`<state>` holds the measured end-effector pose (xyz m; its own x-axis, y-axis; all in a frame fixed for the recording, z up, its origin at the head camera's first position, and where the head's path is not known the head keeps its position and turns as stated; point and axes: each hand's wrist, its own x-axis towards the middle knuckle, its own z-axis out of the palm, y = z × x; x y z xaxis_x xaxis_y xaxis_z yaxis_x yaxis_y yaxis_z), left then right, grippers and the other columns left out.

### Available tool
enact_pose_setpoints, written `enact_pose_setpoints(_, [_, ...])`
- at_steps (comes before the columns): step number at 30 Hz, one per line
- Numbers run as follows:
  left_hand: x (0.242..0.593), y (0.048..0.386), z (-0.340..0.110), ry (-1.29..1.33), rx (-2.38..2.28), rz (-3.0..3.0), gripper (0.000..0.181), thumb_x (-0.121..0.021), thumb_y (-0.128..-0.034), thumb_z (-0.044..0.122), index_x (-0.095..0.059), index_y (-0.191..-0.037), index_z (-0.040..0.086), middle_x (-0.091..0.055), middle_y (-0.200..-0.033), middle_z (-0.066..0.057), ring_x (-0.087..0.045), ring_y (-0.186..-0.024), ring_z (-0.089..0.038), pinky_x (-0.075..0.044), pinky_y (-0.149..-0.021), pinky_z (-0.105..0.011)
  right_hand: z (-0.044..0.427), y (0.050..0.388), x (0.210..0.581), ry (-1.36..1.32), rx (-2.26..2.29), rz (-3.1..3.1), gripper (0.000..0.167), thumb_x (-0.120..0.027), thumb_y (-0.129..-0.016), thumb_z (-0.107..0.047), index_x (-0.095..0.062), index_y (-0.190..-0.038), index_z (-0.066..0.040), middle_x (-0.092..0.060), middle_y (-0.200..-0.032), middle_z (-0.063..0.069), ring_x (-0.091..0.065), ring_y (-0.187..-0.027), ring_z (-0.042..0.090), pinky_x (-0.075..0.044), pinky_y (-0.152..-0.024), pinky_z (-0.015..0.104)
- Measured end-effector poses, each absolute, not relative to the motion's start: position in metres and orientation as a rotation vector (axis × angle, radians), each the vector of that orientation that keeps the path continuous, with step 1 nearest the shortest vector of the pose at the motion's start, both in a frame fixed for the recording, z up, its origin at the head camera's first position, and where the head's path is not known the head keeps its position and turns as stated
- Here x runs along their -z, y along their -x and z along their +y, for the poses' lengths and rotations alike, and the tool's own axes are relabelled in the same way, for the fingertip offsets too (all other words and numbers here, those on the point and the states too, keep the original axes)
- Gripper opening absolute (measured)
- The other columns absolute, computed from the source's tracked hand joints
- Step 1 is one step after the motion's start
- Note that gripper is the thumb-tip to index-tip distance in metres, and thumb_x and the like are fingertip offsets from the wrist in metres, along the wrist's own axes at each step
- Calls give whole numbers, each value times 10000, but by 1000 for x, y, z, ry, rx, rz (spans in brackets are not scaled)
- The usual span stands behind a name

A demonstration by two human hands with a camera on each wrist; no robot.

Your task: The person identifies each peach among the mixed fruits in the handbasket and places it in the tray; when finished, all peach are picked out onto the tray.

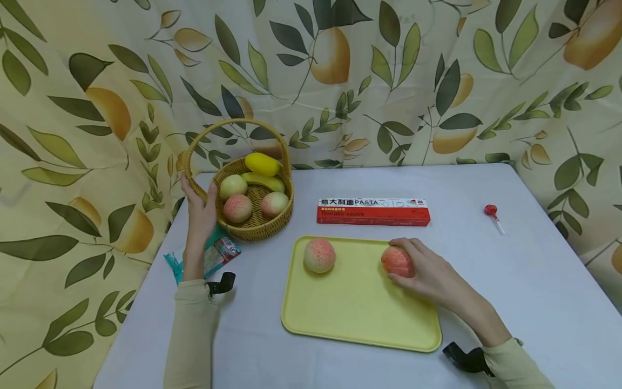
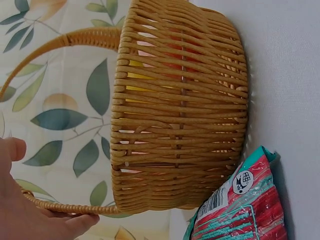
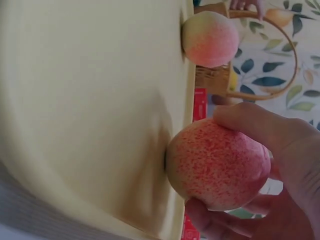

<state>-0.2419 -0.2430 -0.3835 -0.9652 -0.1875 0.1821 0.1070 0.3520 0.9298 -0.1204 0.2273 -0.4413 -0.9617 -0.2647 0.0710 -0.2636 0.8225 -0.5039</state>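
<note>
My right hand (image 1: 427, 273) holds a pink, speckled peach (image 1: 397, 261) between thumb and fingers at the right side of a yellow tray (image 1: 359, 313). In the right wrist view the held peach (image 3: 217, 165) appears at the tray surface; whether it touches cannot be told. A second peach (image 1: 319, 255) sits on the tray's upper left. My left hand (image 1: 200, 210) grips the left side of the handle of a wicker basket (image 1: 255, 231). In the left wrist view the fingers (image 2: 75, 226) lie against the handle, partly hidden by it.
Inside the basket are a banana (image 1: 264, 182), a yellow fruit (image 1: 263, 163) and several peach-like fruits (image 1: 237, 208). A teal snack bag (image 1: 221, 254) lies beside it. Behind the tray is a red pasta box (image 1: 373, 212); far right lies a red lollipop (image 1: 491, 210).
</note>
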Motion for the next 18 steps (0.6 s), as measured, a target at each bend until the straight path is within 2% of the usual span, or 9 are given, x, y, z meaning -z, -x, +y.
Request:
enact_pose_setpoints(4, [398, 252, -250, -75, 1611, -2375, 842, -448, -1088, 375, 169, -1639, 218, 119, -1742, -77, 26, -1611, -277, -46, -1312, -515, 224, 121, 443, 449, 759, 3031, 640, -839, -848, -299, -541, -1391, -137, -594, -1329, 124, -627, -1068, 282, -588, -784, 484])
enact_pose_setpoints(9, [408, 261, -255, -56, 1610, -2346, 849, -446, -1082, 411, 177, -1635, 246, 122, -1743, -46, 29, -1611, -234, -42, -1316, -487, 222, 122, 444, 465, 684, 3089, 645, -822, -862, -352, -541, -1412, -167, -584, -1363, 113, -622, -1115, 301, -578, -707, 491])
enact_pose_setpoints(14, [407, 261, -253, -70, 1620, -2351, 854, -444, -1075, 446, 176, -1634, 263, 123, -1743, -43, 28, -1611, -232, -46, -1315, -492, 225, 123, 441, 418, 610, 3097, 623, -790, -888, -373, -548, -1425, -172, -578, -1368, 142, -603, -1171, 353, -579, -740, 563])
enact_pose_setpoints(18, [407, 261, -252, -81, 1626, -2342, 838, -449, -1081, 410, 172, -1631, 286, 122, -1743, -43, 32, -1612, -237, -43, -1315, -492, 226, 125, 439, 420, 584, 3040, 627, -738, -930, -402, -512, -1473, -185, -573, -1400, 156, -594, -1231, 374, -573, -762, 600])
